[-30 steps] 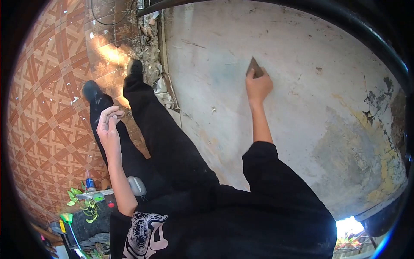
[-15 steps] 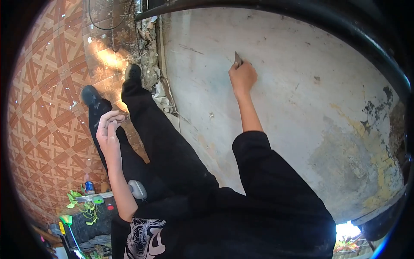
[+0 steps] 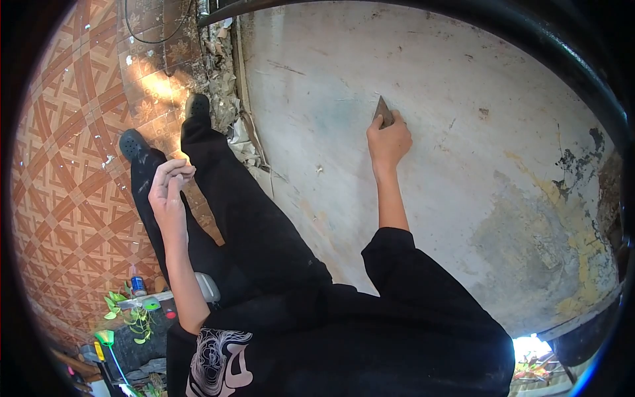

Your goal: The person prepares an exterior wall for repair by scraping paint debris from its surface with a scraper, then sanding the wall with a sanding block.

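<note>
A flat, pointed metal scraper [image 3: 385, 115] is gripped in my right hand [image 3: 390, 144], its blade at the pale, stained wall [image 3: 436, 79] and its tip toward the top of the view. A faint bluish patch lies on the wall to the left of the blade. My left hand [image 3: 170, 192] hangs over my dark trouser leg, away from the wall. Its fingers are curled loosely with gaps between them, and no object shows in it.
Patterned orange-brown tiles [image 3: 59, 198] cover the floor at left. Broken rubble [image 3: 221, 66] lines the wall's base. A dark pipe [image 3: 529, 40] curves across the top right. At lower left are a blue can [image 3: 137, 286], a green-leaved plant [image 3: 140, 324] and a green-headed tool [image 3: 104, 337].
My right hand has moved right and slightly down across the wall with the scraper, and more of the blade shows. My left hand has barely moved.
</note>
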